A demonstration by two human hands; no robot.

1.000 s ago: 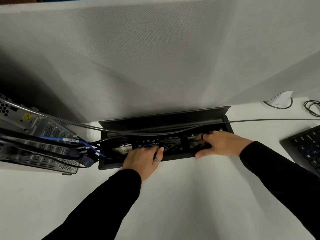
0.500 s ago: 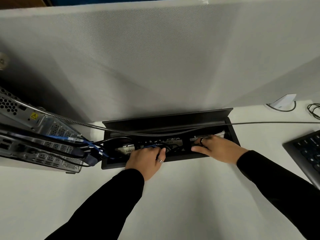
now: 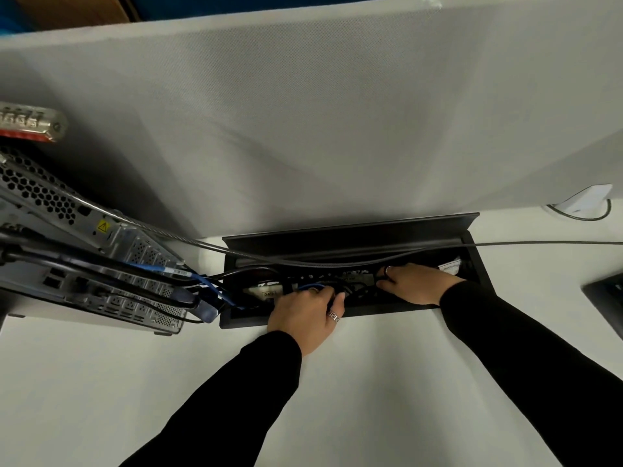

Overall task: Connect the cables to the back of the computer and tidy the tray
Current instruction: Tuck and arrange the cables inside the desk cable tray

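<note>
The computer (image 3: 84, 264) lies at the left with its back panel facing the tray, and black and blue cables (image 3: 209, 284) run from it into the tray. The black cable tray (image 3: 485, 281) is sunk into the white desk, its lid (image 3: 350, 230) standing open behind it. My left hand (image 3: 303, 311) reaches over the tray's front rim, fingers curled around a bundle of black and blue cables inside. My right hand (image 3: 414, 284) is in the tray's right half, fingers closed on a black cable. The tray's floor is mostly hidden by cables and hands.
A grey partition (image 3: 303, 129) rises right behind the tray. A thin grey steel cable (image 3: 539, 243) runs from the computer across the tray to the right. A keyboard corner (image 3: 606, 294) and a white object with a looped wire (image 3: 586, 200) sit at the right.
My right hand has slid left inside the tray and closed on a cable. My left hand has stayed on the cable bundle. The view has shifted left, showing more of the computer.
</note>
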